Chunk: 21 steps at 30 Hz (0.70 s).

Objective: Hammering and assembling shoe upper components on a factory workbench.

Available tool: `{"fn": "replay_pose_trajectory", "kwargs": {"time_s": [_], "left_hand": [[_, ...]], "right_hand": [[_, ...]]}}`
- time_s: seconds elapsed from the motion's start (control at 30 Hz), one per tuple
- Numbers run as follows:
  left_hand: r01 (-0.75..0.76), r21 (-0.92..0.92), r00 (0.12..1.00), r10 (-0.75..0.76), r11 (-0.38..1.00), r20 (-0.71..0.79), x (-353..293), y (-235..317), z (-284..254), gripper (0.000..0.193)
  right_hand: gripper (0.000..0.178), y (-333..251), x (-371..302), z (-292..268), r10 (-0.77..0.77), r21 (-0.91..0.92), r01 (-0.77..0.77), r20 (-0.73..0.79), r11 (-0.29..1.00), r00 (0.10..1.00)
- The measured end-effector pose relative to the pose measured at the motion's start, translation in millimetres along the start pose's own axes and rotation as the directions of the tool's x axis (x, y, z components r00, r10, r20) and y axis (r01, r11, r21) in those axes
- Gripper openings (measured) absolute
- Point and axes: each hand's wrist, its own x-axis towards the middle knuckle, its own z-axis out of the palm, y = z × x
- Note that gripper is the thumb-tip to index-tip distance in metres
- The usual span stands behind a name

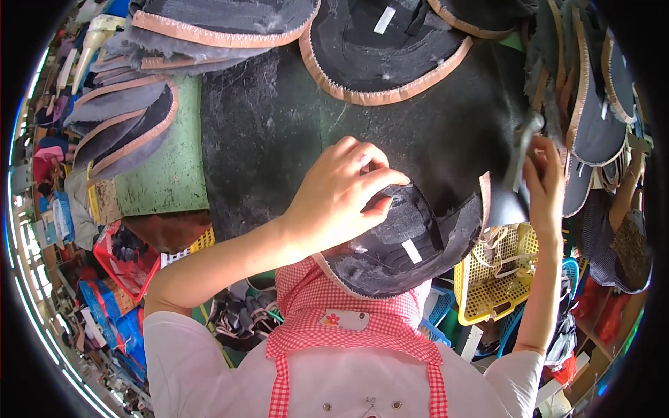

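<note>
My left hand [341, 191] is closed on the upper edge of a dark fabric shoe upper [369, 268], pinching it between thumb and fingers. This piece has a curved outline, a stitched tan border and a small white tag inside. It hangs over the near edge of the worktop, against my checked apron. Off to the right, my right hand [547, 171] grips a slim grey tool [521, 157] with a rounded upper end; blur hides its exact kind. The tool is apart from the shoe upper, above the right side of the dark worktop.
More shoe uppers [390, 63] with tan borders lie at the far side, and stacks of them [132, 125] flank the dark work mat [258, 132]. A yellow basket [488, 292] with pale straps stands below right. A red basket [129, 258] sits lower left.
</note>
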Motion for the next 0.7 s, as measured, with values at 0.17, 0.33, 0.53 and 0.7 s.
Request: {"fn": "replay_pose_trajectory", "kwargs": {"time_s": [0.17, 0.33, 0.53, 0.7], "left_hand": [[-0.052, 0.002, 0.997, 0.052, 0.999, -0.056, -5.4, 5.1, -2.8, 0.035], [-0.016, -0.021, 1.0, 0.016, 1.0, -0.014, 3.2, 6.7, -6.6, 0.037], [0.193, -0.163, 0.976, -0.173, 0.967, 0.129, 27.0, 11.8, -11.0, 0.021], [0.304, -0.267, 0.881, -0.163, 0.915, 0.444, 60.8, -1.7, -24.0, 0.012]], "right_hand": [[0.039, -87.0, -39.8, -9.5, -0.021, 0.308, -0.068, 0.278, 0.949, 0.96], [0.028, -109.3, -61.1, 20.6, 0.033, 0.195, -0.196, 0.622, 0.961, 0.782], [0.025, -99.0, -72.0, 30.3, -0.038, 0.153, -0.074, 0.622, 0.986, 0.782], [0.026, -100.9, -69.7, 28.3, -0.045, 0.172, -0.081, 0.623, 0.982, 0.781]]}}
